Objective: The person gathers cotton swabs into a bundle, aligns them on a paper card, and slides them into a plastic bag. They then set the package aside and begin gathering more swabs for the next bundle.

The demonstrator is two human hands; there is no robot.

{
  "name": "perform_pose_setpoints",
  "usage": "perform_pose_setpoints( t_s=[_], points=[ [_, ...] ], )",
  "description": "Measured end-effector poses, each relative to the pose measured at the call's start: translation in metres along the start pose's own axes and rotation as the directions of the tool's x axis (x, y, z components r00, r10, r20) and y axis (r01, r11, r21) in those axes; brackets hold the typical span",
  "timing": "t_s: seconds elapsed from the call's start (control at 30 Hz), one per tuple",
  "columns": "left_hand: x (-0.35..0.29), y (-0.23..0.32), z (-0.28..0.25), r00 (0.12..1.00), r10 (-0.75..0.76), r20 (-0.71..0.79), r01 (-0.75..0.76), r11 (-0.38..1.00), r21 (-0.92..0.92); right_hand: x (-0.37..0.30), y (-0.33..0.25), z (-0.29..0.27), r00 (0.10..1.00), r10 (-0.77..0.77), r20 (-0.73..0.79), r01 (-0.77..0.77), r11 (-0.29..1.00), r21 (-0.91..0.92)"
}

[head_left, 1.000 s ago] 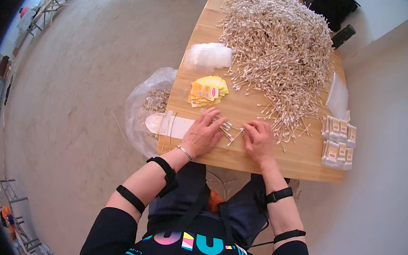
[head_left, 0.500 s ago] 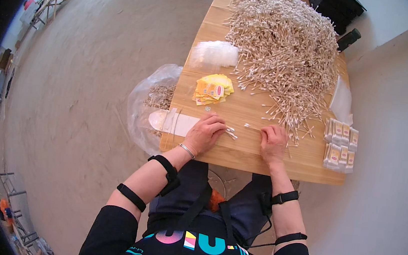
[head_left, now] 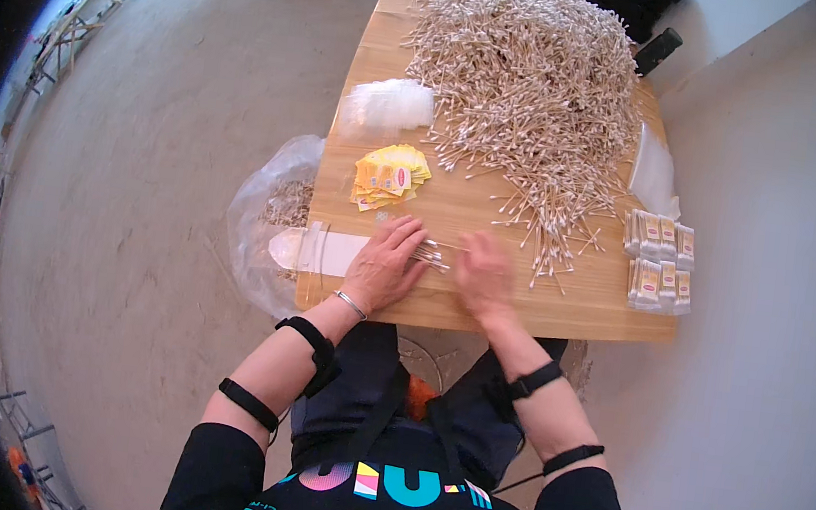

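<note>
My left hand [head_left: 387, 265] rests at the near left of the table, its fingers closed round a small bunch of cotton swabs [head_left: 433, 255]. The white tips stick out to the right. Just right of those tips is my right hand [head_left: 483, 276], smeared by motion; a thin stick shows at its left side, and I cannot make out how its fingers are set. Beyond both hands spreads a large heap of loose cotton swabs [head_left: 533, 88]. A white strip [head_left: 336, 254] lies flat to the left, partly under my left hand.
Yellow printed cards [head_left: 389, 176] lie in a pile, with clear plastic sleeves [head_left: 390, 104] behind. At right stand small filled packets [head_left: 664, 264] in two rows, near a translucent bag [head_left: 654, 172]. A plastic bag of swabs [head_left: 273, 201] hangs by the wooden table's [head_left: 562, 318] left edge.
My right hand has moved left from beside the heap to close by my left hand. The tips in my left hand look more numerous. The whole view has shifted slightly.
</note>
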State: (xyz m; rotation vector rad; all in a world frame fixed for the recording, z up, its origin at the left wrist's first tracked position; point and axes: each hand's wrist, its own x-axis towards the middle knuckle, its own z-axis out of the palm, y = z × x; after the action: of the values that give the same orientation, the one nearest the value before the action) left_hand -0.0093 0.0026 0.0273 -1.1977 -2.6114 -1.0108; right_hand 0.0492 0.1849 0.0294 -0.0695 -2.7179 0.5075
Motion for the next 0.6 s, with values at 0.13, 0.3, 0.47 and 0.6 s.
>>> perform_pose_setpoints(
  t_s=[0.13,0.3,0.47,0.6],
  points=[
    [-0.003,-0.001,-0.002,1.000,-0.004,0.031,0.005,1.000,-0.030,-0.030,0.041,-0.039,0.947,0.316,-0.059,-0.321,0.920,-0.224],
    [-0.005,-0.004,0.001,1.000,0.029,0.006,-0.029,0.997,-0.069,-0.034,0.054,-0.030,0.887,0.459,-0.041,-0.461,0.883,-0.090],
    [-0.003,-0.001,0.001,0.997,0.080,-0.008,-0.080,0.995,-0.059,-0.008,0.033,0.004,0.947,0.315,-0.071,-0.318,0.947,-0.045],
    [-0.004,-0.001,-0.001,0.997,0.074,0.002,-0.074,0.995,-0.064,0.015,0.013,0.016,0.986,0.165,0.024,-0.167,0.981,0.099]
  ],
)
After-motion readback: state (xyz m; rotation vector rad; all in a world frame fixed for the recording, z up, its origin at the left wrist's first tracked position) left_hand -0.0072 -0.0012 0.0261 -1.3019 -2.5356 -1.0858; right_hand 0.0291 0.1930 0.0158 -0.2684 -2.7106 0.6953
